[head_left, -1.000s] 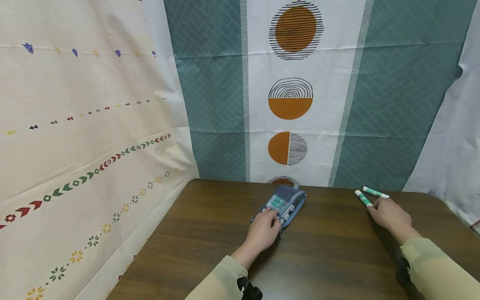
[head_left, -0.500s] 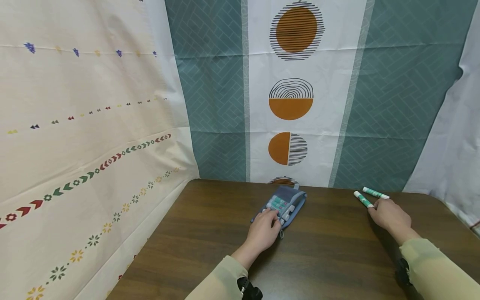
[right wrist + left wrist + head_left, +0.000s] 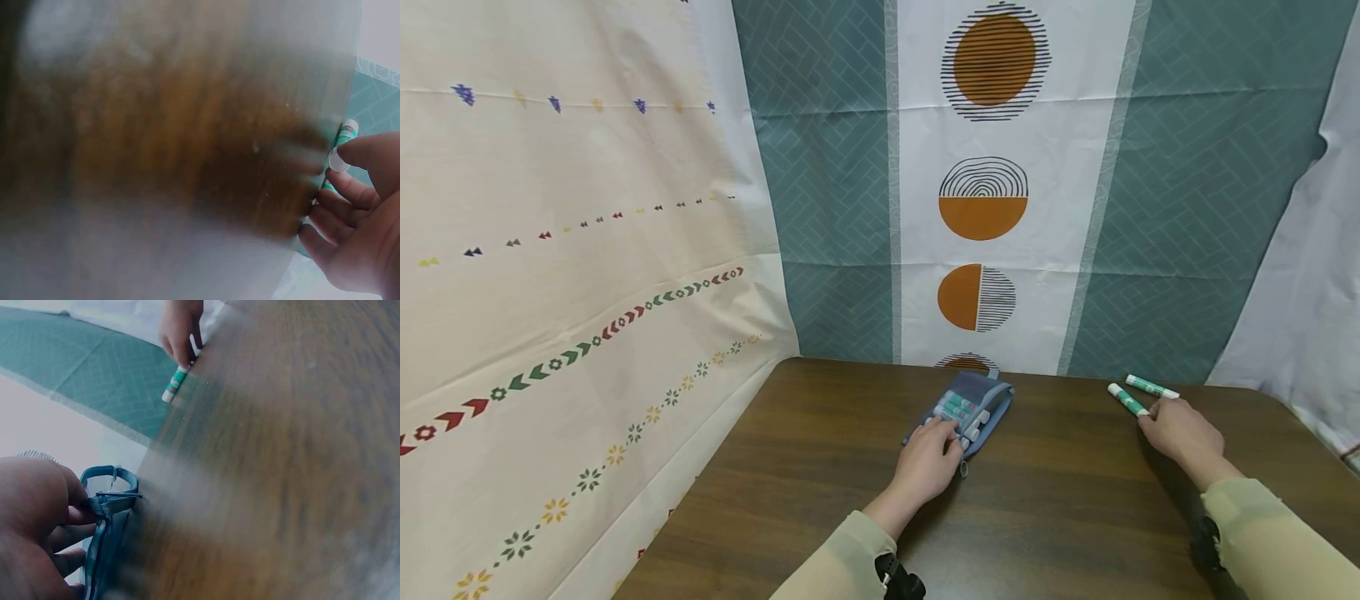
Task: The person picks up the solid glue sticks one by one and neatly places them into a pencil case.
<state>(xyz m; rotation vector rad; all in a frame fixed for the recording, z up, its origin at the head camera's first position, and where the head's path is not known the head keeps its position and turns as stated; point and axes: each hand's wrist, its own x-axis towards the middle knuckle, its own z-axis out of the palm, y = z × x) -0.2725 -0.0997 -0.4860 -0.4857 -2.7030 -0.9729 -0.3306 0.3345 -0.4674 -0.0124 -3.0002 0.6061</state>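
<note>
A blue pencil case (image 3: 966,404) with a clear window lies near the table's back edge, several white-capped markers showing inside. My left hand (image 3: 925,458) holds its near end, fingers over the top. In the left wrist view, thumb and fingers sit at the zipped edge of the pencil case (image 3: 103,550). Far to the right, my right hand (image 3: 1180,433) pinches the near end of a white marker (image 3: 1126,398) with a green label. The right wrist view has that marker's white end (image 3: 339,161) between thumb and forefinger. Just behind lies a second green-and-white marker (image 3: 1152,386).
The brown wooden table (image 3: 1037,517) spreads between and in front of both hands. A green and white patterned cloth (image 3: 985,208) hangs right behind its back edge. Cream cloth (image 3: 587,292) hangs along the left side, white cloth (image 3: 1300,317) on the right.
The held marker's far end has swung very slightly to the left and down. Both hands stay almost where they were, and the pencil case has not moved.
</note>
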